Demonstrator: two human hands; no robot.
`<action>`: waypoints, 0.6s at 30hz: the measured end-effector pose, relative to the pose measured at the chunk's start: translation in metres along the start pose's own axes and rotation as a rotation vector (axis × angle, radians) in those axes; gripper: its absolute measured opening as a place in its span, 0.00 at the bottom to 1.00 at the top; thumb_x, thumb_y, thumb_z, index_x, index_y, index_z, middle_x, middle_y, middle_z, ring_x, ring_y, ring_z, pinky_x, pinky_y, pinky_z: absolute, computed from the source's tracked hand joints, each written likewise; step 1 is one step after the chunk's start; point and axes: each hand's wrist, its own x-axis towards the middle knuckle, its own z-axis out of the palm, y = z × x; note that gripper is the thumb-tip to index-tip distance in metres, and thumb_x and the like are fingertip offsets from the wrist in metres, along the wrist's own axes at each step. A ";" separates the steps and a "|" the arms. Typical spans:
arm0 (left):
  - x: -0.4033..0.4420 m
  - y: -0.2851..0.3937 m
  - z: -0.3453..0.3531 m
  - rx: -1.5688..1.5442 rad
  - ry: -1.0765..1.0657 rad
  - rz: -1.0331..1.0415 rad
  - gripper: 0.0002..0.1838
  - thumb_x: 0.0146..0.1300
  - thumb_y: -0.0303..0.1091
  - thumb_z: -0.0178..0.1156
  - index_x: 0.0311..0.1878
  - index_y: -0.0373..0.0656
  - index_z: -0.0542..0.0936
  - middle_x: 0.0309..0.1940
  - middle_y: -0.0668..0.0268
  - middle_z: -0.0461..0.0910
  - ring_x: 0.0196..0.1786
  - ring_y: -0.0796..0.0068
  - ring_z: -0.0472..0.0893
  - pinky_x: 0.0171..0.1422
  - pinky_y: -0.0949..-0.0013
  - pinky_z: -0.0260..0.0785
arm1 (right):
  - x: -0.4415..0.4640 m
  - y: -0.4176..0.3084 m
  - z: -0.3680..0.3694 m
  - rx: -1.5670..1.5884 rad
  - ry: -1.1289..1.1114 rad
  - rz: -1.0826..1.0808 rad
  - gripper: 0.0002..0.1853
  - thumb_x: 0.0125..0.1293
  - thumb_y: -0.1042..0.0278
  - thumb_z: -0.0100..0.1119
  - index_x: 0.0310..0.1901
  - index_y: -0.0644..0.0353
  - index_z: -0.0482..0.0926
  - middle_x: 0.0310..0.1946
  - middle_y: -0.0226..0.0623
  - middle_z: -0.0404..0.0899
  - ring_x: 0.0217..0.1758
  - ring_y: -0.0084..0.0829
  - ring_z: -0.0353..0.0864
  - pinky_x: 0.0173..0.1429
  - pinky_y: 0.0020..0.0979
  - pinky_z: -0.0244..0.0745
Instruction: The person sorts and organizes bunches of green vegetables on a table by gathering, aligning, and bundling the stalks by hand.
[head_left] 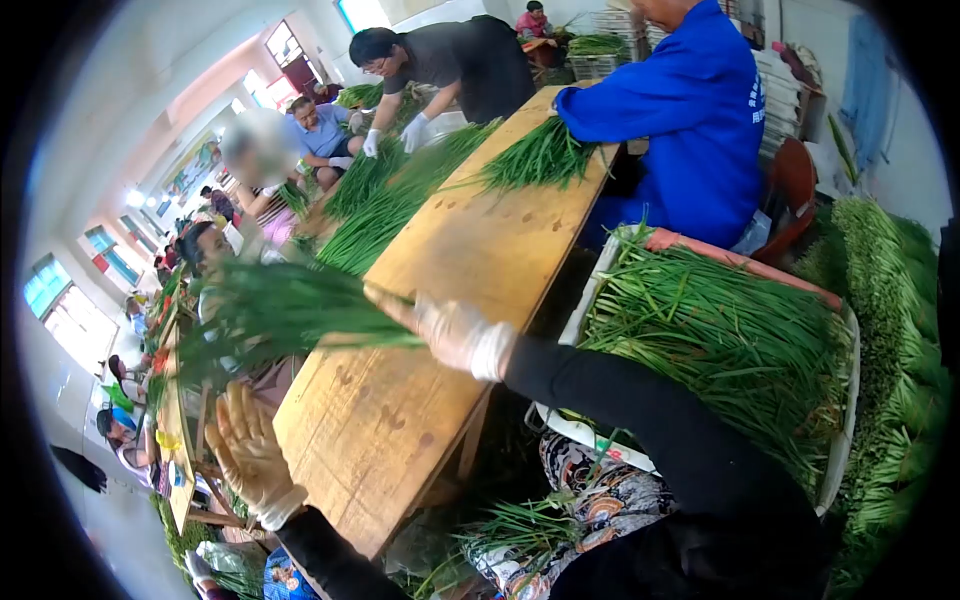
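here, the right hand (pixel 455 328), in a pale glove, has its fingers closed around one end of a bunch (pixel 300 308) of long green leaves. the bunch sticks out leftward over the near part of the table (pixel 375 440), its loose tips blurred. the left hand (pixel 255 450), gloved too, is below the bunch and apart from it, just beside the table, fingers spread and palm showing. to the right of the table, a crate (pixel 852 395) holds a big heap (pixel 710 345) of the same sort of leaves. a few stalks (pixel 525 528) lie on patterned cloth (pixel 605 490) by the crate. at the table's far end, a co-worker in blue (pixel 670 105) sits by a pile (pixel 540 158). another in a dark shirt (pixel 455 55) bends over more greens (pixel 395 205). bundles (pixel 890 350) are stacked at the far right.
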 end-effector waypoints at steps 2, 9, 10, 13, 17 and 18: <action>-0.002 0.003 0.034 0.013 0.285 -0.003 0.30 0.62 0.45 0.46 0.63 0.39 0.53 0.62 0.51 0.53 0.65 0.61 0.54 0.69 0.63 0.44 | 0.014 0.027 0.003 -0.044 0.091 0.091 0.41 0.56 0.81 0.39 0.65 0.35 0.33 0.35 0.53 0.65 0.20 0.35 0.73 0.21 0.33 0.70; -0.116 -0.065 0.035 0.448 0.524 -0.395 0.28 0.54 0.38 0.58 0.57 0.40 0.64 0.49 0.57 0.71 0.51 0.66 0.72 0.54 0.68 0.64 | 0.001 0.142 0.050 -0.190 -0.423 0.628 0.47 0.52 0.59 0.57 0.66 0.46 0.33 0.61 0.64 0.42 0.63 0.53 0.54 0.63 0.38 0.54; -0.139 -0.069 0.032 0.351 0.613 -0.491 0.27 0.51 0.32 0.61 0.54 0.38 0.66 0.46 0.57 0.73 0.47 0.68 0.74 0.51 0.70 0.67 | -0.004 0.150 0.049 -0.158 -0.369 0.615 0.47 0.53 0.54 0.57 0.65 0.45 0.32 0.62 0.60 0.44 0.65 0.53 0.49 0.65 0.38 0.49; -0.208 -0.070 0.017 0.202 0.454 -0.722 0.25 0.52 0.31 0.60 0.53 0.36 0.66 0.45 0.57 0.73 0.46 0.67 0.75 0.52 0.69 0.66 | -0.016 0.164 0.064 -0.287 -0.264 0.476 0.48 0.53 0.48 0.54 0.65 0.47 0.31 0.58 0.61 0.53 0.56 0.57 0.61 0.58 0.42 0.59; -0.306 -0.050 -0.010 0.140 0.524 -0.971 0.24 0.53 0.30 0.58 0.53 0.35 0.65 0.46 0.56 0.73 0.47 0.67 0.74 0.53 0.67 0.66 | -0.012 0.151 0.053 -0.238 -0.352 0.518 0.55 0.49 0.49 0.60 0.64 0.47 0.26 0.57 0.65 0.53 0.56 0.60 0.59 0.59 0.43 0.57; -0.319 -0.038 -0.002 0.200 0.639 -0.953 0.22 0.53 0.30 0.58 0.52 0.36 0.66 0.45 0.56 0.73 0.47 0.66 0.75 0.50 0.69 0.68 | -0.010 0.142 0.045 -0.193 -0.386 0.557 0.55 0.48 0.51 0.62 0.64 0.48 0.26 0.60 0.63 0.49 0.62 0.57 0.53 0.63 0.40 0.51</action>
